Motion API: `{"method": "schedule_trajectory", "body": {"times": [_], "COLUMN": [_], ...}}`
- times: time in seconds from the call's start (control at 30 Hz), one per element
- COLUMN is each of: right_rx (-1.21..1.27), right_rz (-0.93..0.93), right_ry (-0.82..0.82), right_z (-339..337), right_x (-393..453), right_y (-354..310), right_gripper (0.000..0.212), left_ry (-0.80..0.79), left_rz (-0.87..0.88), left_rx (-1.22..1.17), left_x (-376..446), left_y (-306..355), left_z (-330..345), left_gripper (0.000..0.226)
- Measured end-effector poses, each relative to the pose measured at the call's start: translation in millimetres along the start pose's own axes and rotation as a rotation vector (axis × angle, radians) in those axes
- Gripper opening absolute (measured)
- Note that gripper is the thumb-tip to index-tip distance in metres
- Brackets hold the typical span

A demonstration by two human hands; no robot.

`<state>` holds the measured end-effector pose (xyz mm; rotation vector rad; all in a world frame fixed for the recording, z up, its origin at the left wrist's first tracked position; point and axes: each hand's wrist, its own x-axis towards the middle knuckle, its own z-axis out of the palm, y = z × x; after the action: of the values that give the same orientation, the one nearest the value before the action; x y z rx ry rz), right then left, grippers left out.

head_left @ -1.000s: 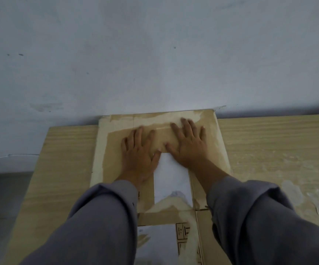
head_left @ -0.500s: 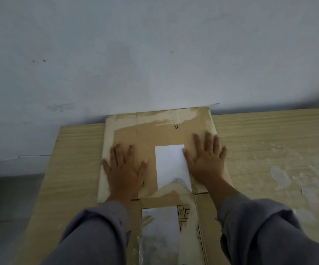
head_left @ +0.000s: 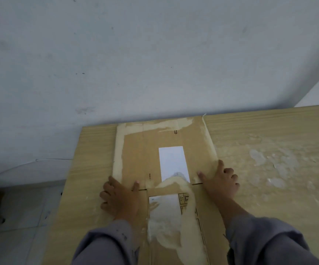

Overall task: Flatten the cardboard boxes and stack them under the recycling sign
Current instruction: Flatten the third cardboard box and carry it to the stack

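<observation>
Cardboard box (head_left: pixel 143 155) lies flat, fingers (head_left: pixel 105 194) curled at both side edges.

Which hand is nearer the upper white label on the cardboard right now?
Right. The right hand grips the cardboard edge just right of the white label; the left hand grips the opposite edge, farther off.

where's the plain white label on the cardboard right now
In the head view the white label sits on the flattened cardboard box, near its middle, ahead of and between the left hand and right hand.
</observation>
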<state>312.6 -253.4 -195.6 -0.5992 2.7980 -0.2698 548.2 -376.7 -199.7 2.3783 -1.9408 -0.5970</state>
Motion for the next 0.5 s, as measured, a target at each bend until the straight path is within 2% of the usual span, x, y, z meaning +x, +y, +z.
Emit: {"method": "schedule_trajectory", "body": {"times": [0.1, 0.23, 0.5], "right_rx": [0.187, 0.231, 0.289], "right_rz": [0.007, -0.071, -0.099], "right_ry": [-0.046, 0.03, 0.135], "right_z": [-12.6, -25.9, -58.9], "right_x": [-12.0, -42.8, -80.6], "right_y": [16.6, 31.2, 41.5], "right_gripper": [0.063, 0.041, 0.039], "left_ry": [0.019, 0.091, 0.144], "left_rz": [0.03, 0.195, 0.34], "left_rx": [-0.172, -0.239, -0.22], "left_x": [3.1, -1.2, -25.5], "left_y": [-24.4, -51.9, -46.1], "left_z": [-9.5, -20.2, -58.6], "left_gripper": [0.075, 0.051, 0.051]}}
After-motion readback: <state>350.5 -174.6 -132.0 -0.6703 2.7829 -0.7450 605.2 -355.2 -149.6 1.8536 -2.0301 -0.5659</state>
